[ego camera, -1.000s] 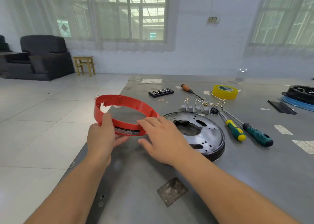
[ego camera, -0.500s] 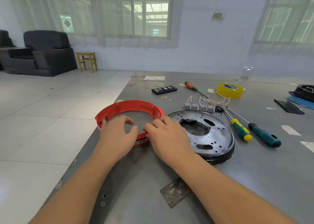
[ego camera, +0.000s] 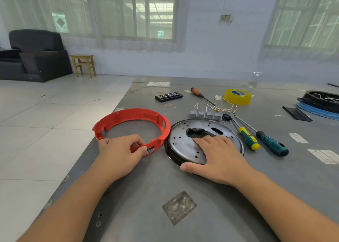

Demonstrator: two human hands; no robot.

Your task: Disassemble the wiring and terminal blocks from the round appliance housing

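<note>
A red plastic housing ring [ego camera: 128, 117] lies flat on the grey table [ego camera: 146, 196] near its left edge. My left hand [ego camera: 122, 151] holds the ring's near rim, fingers curled over it. Right beside the ring sits a round metal plate [ego camera: 185, 131] with a jagged centre hole. My right hand [ego camera: 216, 156] rests flat on that plate, fingers straight, thumb at its near edge. Behind the plate, a row of grey terminal blocks [ego camera: 205, 115] with thin white wires [ego camera: 222, 108] lies loose on the table.
Two screwdrivers, a yellow-green-handled one [ego camera: 247, 138] and a green-handled one [ego camera: 271, 143], lie right of the plate. Farther back are a wooden-handled screwdriver [ego camera: 199, 95], a black bit case [ego camera: 168, 96], yellow tape [ego camera: 237, 96] and a black housing on a blue disc [ego camera: 322, 102]. The table's left edge drops to tiled floor.
The red ring was lowered from tilted in the air to flat on the table. My right hand left the ring and moved right onto the metal plate.
</note>
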